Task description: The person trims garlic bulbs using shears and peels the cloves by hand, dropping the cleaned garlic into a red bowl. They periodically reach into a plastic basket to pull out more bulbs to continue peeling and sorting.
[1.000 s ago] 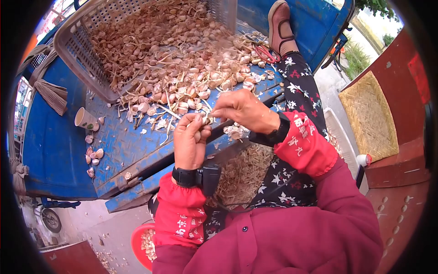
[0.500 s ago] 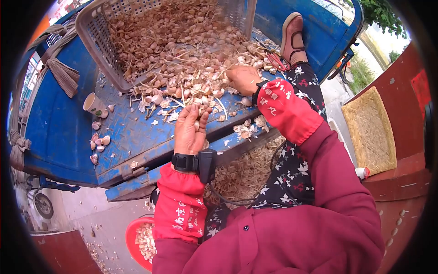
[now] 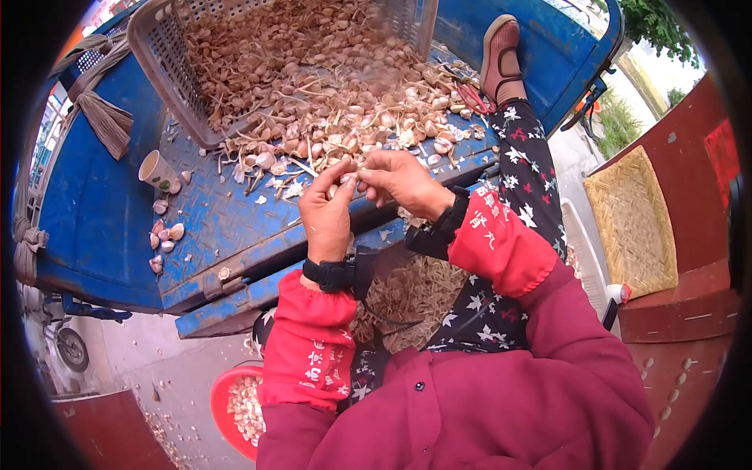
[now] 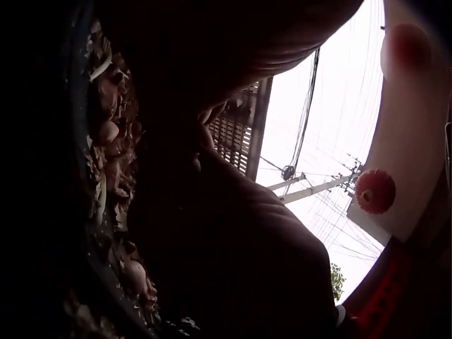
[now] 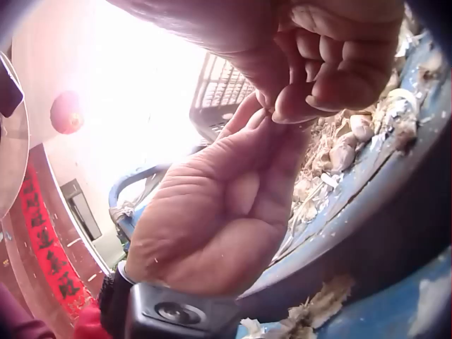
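In the head view, my left hand (image 3: 326,218) and right hand (image 3: 401,185) meet fingertip to fingertip at the near edge of a garlic heap. Both pinch a small pale garlic clove (image 3: 349,178), mostly covered by the fingers. Another whitish clove (image 5: 242,193) sits tucked in the left palm in the right wrist view. There the right hand's fingers (image 5: 346,83) curl, with its thumb against the left fingertips. The left wrist view is dark, showing the hands only as silhouettes. Loose garlic (image 3: 329,141) with skins and stalks lies just beyond the hands.
A grey plastic crate (image 3: 168,78) lies tipped with garlic spilling onto the blue truck bed (image 3: 211,219). A paper cup (image 3: 158,172) and several cloves (image 3: 166,235) are at the left. Below stands a red basin (image 3: 223,407) of cloves. Red-handled scissors (image 3: 473,97) lie near the foot.
My right hand reached from the left hand into the garlic heap, then came back to meet the left fingertips again. The left hand stayed near its place, holding garlic.
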{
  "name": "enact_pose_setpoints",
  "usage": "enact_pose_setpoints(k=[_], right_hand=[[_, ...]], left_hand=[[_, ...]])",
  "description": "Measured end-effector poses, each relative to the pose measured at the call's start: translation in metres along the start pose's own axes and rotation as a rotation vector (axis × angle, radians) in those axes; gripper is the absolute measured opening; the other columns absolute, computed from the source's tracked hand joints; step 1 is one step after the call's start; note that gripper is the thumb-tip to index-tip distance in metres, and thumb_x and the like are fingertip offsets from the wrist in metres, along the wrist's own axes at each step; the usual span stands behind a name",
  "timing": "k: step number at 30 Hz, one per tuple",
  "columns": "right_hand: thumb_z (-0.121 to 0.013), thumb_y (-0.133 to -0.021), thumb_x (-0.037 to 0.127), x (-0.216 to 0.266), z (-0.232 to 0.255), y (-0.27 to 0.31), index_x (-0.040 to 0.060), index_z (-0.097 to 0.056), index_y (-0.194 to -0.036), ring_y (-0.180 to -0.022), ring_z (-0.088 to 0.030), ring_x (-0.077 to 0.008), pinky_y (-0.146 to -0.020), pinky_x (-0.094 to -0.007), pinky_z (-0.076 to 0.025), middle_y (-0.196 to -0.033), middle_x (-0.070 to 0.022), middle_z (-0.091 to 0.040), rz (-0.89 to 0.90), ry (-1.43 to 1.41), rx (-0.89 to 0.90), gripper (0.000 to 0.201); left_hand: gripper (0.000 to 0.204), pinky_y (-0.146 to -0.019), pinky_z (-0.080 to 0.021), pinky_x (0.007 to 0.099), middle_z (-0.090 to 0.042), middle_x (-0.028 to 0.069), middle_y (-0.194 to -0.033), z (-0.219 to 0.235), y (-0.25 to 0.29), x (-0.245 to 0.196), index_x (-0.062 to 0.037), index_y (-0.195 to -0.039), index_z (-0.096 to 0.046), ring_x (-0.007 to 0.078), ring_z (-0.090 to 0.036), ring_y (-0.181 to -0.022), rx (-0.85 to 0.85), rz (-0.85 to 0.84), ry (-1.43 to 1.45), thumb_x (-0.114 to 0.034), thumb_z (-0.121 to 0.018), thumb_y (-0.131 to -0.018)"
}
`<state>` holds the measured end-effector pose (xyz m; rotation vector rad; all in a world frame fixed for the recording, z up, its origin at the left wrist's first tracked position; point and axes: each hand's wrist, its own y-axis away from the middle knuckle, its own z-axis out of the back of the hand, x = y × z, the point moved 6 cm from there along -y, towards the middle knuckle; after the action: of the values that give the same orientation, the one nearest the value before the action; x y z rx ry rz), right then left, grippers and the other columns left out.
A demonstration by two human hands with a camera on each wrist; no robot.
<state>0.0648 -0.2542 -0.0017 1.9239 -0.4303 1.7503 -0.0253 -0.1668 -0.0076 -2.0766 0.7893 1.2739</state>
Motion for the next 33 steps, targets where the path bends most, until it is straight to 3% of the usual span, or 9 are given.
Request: enact_pose_setpoints(k=[3,7,9,11,15,18,23,29,33], right_hand=[[-0.053,-0.086,0.018,0.001,0.005,0.013,0.0048,-0.054,-0.081,-0.058,-0.053,-0.0056,-0.049,-0.0196,-0.043,-0.069,-0.0011,-0.056,-0.050,-0.352,0.045,0.014],[-0.052,-0.084,0.013,0.007,-0.011,0.048,0.0015,-0.056,-0.086,-0.063,-0.054,-0.0104,-0.059,-0.0243,-0.044,-0.075,-0.0027,-0.057,-0.062,0.388,0.557,0.013],[-0.056,-0.076,0.010,0.023,0.005,0.047,0.0004,-0.057,-0.086,-0.059,-0.057,-0.0186,-0.057,-0.0312,-0.044,-0.070,-0.0069,-0.059,0.319,0.675,0.445,0.014],[-0.059,-0.071,0.010,0.048,0.038,0.031,0.0026,-0.061,-0.089,-0.063,-0.058,-0.0258,-0.061,-0.0354,-0.045,-0.071,-0.0111,-0.060,0.471,0.912,0.187,0.019],[-0.064,-0.068,0.017,0.068,0.143,-0.015,0.0028,-0.062,-0.080,-0.072,-0.059,-0.0282,-0.063,-0.0374,-0.044,-0.072,-0.0155,-0.061,0.229,1.166,-0.327,0.019],[-0.064,-0.067,0.017,0.068,0.161,-0.017,0.0029,-0.061,-0.078,-0.072,-0.059,-0.0299,-0.064,-0.0380,-0.044,-0.072,-0.0163,-0.060,0.241,1.191,-0.347,0.018],[-0.063,-0.067,0.018,0.037,0.141,-0.034,0.0025,-0.059,-0.078,-0.071,-0.058,-0.0315,-0.063,-0.0401,-0.043,-0.071,-0.0159,-0.059,0.324,1.409,-0.259,0.019],[-0.060,-0.068,0.021,0.043,0.138,-0.040,0.0052,-0.059,-0.081,-0.081,-0.058,-0.0324,-0.068,-0.0413,-0.045,-0.080,-0.0159,-0.060,0.147,1.462,-0.113,0.020],[-0.060,-0.067,0.015,0.044,0.127,-0.038,0.0054,-0.057,-0.084,-0.083,-0.056,-0.0320,-0.072,-0.0408,-0.043,-0.084,-0.0146,-0.059,0.294,1.366,-0.165,0.020]], left_hand=[[0.024,-0.072,-0.049,0.0232,-0.060,0.0107,-0.095,0.000,-0.001,0.009,0.0024,-0.103,-0.055,0.0167,-0.058,-0.085,-0.002,0.177,0.349,0.004,-0.054,-0.079],[0.018,-0.075,-0.052,0.0297,-0.058,0.0162,-0.098,0.013,-0.004,0.030,0.0028,-0.101,-0.053,0.0239,-0.059,-0.087,-0.025,0.431,0.771,-0.004,-0.050,-0.084],[0.019,-0.073,-0.053,0.0309,-0.058,0.0159,-0.096,0.008,-0.004,0.029,0.0014,-0.100,-0.054,0.0239,-0.059,-0.087,0.058,0.497,0.985,-0.009,-0.051,-0.085],[0.020,-0.074,-0.053,0.0307,-0.058,0.0155,-0.096,0.009,-0.003,0.032,0.0021,-0.099,-0.054,0.0241,-0.059,-0.087,0.021,0.497,0.933,-0.012,-0.052,-0.085],[0.017,-0.065,-0.052,0.0255,-0.059,0.0071,-0.084,0.012,-0.001,0.037,-0.0028,-0.089,-0.056,0.0168,-0.059,-0.076,-0.077,0.502,0.686,-0.018,-0.059,-0.082],[0.012,-0.050,-0.041,0.0178,-0.054,0.0016,-0.074,0.011,-0.002,0.035,-0.0068,-0.085,-0.056,0.0098,-0.051,-0.062,-0.016,0.542,0.644,-0.018,-0.058,-0.083],[0.010,-0.052,-0.044,0.0189,-0.056,0.0020,-0.075,0.004,-0.002,0.033,-0.0060,-0.086,-0.057,0.0104,-0.054,-0.064,0.037,0.485,0.507,-0.016,-0.058,-0.083],[0.010,-0.055,-0.047,0.0187,-0.058,0.0026,-0.077,0.002,-0.002,0.032,-0.0058,-0.089,-0.058,0.0107,-0.056,-0.066,0.094,0.487,0.465,-0.014,-0.056,-0.083],[0.010,-0.055,-0.048,0.0193,-0.058,0.0025,-0.076,0.001,0.001,0.032,-0.0057,-0.089,-0.058,0.0111,-0.057,-0.065,0.073,0.508,0.436,-0.014,-0.056,-0.084]])
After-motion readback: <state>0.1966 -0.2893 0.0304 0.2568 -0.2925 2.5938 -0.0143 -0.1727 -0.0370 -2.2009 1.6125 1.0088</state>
